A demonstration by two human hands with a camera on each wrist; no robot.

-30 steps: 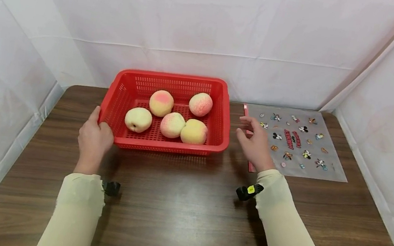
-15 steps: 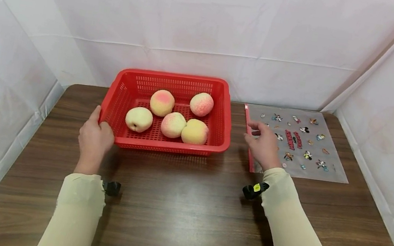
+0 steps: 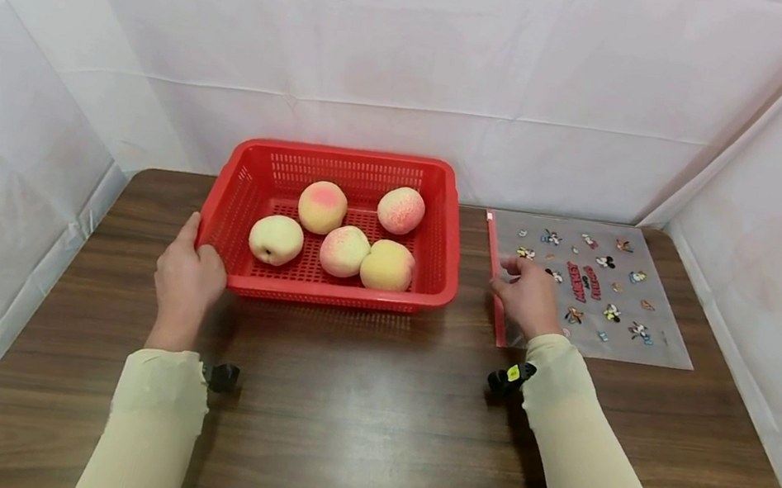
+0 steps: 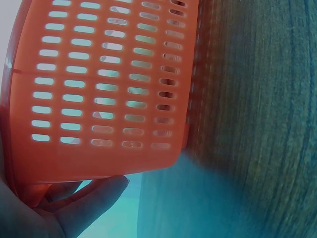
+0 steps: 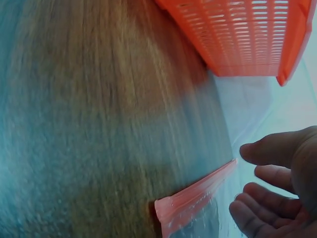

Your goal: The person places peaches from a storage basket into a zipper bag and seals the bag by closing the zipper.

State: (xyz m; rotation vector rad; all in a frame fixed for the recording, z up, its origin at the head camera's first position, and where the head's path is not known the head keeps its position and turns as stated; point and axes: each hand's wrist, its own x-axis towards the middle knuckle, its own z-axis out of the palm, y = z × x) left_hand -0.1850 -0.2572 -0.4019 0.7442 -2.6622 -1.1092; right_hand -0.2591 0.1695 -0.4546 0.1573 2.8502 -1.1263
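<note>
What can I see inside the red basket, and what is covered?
The red basket holds five peach-like fruits, the palest one at its left side. Parts of the basket floor show between them; whatever is directly under the fruits is covered and cannot be seen.

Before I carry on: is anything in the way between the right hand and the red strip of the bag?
Nothing visible is. The right hand is over the printed bag, fingertips close to its red strip; contact is unclear. The red basket stands left of the strip, apart from it.
</note>
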